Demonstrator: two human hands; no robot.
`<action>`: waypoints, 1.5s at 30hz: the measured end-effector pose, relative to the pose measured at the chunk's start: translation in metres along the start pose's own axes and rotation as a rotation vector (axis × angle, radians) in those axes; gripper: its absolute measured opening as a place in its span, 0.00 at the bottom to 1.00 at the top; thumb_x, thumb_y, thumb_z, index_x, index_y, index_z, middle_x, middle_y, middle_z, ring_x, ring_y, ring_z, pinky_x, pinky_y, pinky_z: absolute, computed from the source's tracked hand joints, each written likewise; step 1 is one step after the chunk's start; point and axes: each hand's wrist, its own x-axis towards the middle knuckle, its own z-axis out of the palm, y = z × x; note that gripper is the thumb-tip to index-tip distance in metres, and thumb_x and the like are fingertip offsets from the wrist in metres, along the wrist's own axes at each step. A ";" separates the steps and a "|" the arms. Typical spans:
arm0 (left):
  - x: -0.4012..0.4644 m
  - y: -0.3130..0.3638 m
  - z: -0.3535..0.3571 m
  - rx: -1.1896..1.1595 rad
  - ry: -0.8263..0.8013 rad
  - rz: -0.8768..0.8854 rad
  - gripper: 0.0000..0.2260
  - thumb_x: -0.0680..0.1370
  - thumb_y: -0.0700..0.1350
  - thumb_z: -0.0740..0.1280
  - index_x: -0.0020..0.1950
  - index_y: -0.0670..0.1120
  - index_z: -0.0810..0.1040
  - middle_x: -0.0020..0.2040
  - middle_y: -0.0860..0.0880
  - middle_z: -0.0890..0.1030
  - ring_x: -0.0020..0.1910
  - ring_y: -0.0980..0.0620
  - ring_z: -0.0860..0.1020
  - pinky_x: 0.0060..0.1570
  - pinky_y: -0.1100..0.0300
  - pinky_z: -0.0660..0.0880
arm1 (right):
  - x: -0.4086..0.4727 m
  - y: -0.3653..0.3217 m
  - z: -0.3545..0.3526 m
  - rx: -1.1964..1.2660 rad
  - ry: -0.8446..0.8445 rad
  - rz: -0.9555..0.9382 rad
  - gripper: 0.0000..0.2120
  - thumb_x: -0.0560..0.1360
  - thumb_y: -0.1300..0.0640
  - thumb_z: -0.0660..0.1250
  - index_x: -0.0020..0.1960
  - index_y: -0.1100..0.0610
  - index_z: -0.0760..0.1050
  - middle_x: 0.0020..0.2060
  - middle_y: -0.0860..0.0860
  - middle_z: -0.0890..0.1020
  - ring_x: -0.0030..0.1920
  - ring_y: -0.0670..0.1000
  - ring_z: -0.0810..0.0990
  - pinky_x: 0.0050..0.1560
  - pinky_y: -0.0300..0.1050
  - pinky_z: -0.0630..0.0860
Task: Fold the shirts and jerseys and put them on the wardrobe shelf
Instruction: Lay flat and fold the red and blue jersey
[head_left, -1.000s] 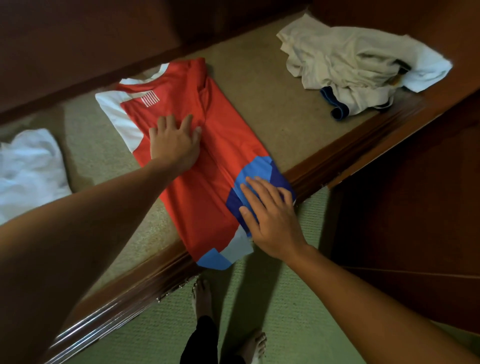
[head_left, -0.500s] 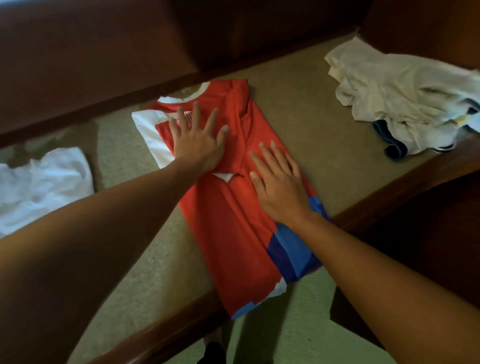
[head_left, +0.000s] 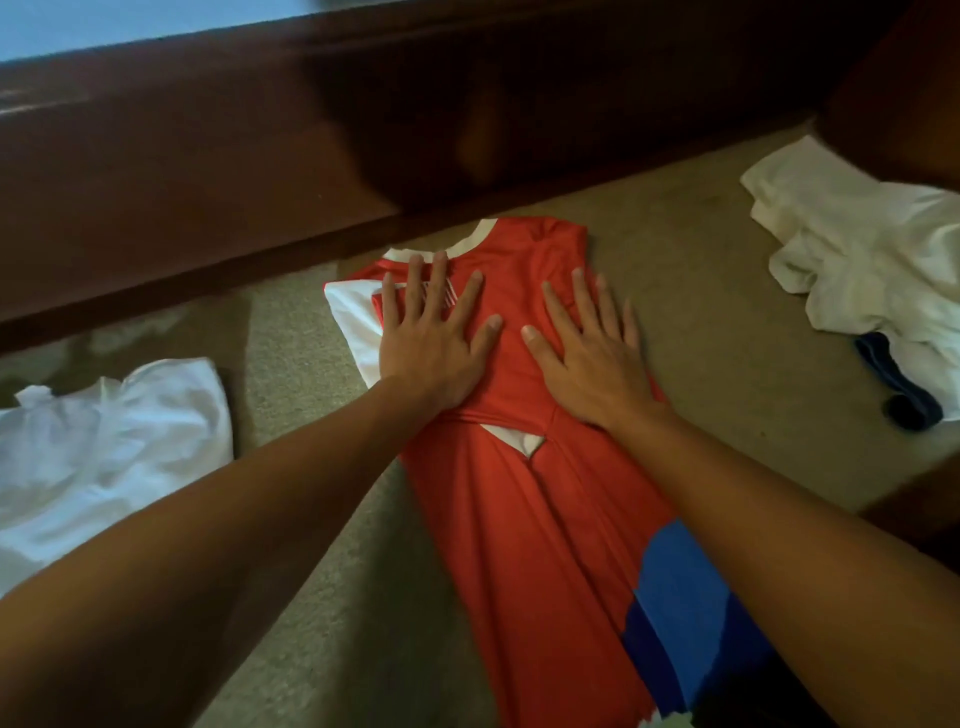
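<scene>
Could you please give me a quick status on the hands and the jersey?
Left hand and right hand flat on red jersey, fingers spread. Jersey narrowed lengthwise, not yet folded short. White shirt left, crumpled pile right, both apart from it.

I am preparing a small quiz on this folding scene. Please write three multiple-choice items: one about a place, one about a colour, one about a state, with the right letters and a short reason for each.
1. Where does the crumpled white pile lie, seen from the red jersey?
A. to its right
B. under it
C. on top of it

2. Which colour is the patch near the jersey's lower end?
A. green
B. blue
C. yellow

3. How are the two hands on the jersey?
A. both flat with fingers spread
B. both in fists
C. one lifted in the air

Answers:
1 A: the pile sits at the right edge of the carpeted surface.
2 B: a blue block shows at the lower right.
3 A: left hand and right hand press flat on the chest part.
</scene>
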 end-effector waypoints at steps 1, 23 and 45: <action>0.001 -0.003 0.000 -0.001 0.007 -0.008 0.31 0.80 0.67 0.41 0.82 0.58 0.49 0.83 0.46 0.44 0.81 0.43 0.40 0.77 0.40 0.38 | 0.003 -0.002 -0.001 0.002 -0.003 -0.002 0.34 0.81 0.31 0.43 0.83 0.42 0.43 0.83 0.51 0.42 0.82 0.54 0.40 0.80 0.60 0.40; -0.004 -0.014 -0.035 -0.019 0.190 0.130 0.22 0.79 0.55 0.55 0.65 0.44 0.77 0.68 0.38 0.74 0.70 0.37 0.69 0.66 0.42 0.63 | -0.002 -0.009 -0.029 0.099 0.181 -0.211 0.25 0.79 0.40 0.61 0.71 0.49 0.74 0.79 0.54 0.64 0.81 0.57 0.51 0.75 0.62 0.55; -0.285 0.197 -0.050 -0.173 -0.173 -0.478 0.18 0.80 0.54 0.61 0.59 0.41 0.79 0.59 0.36 0.79 0.58 0.33 0.78 0.53 0.48 0.74 | -0.279 0.068 -0.030 0.313 0.093 -0.253 0.15 0.74 0.44 0.73 0.50 0.56 0.82 0.46 0.54 0.83 0.48 0.61 0.82 0.47 0.53 0.78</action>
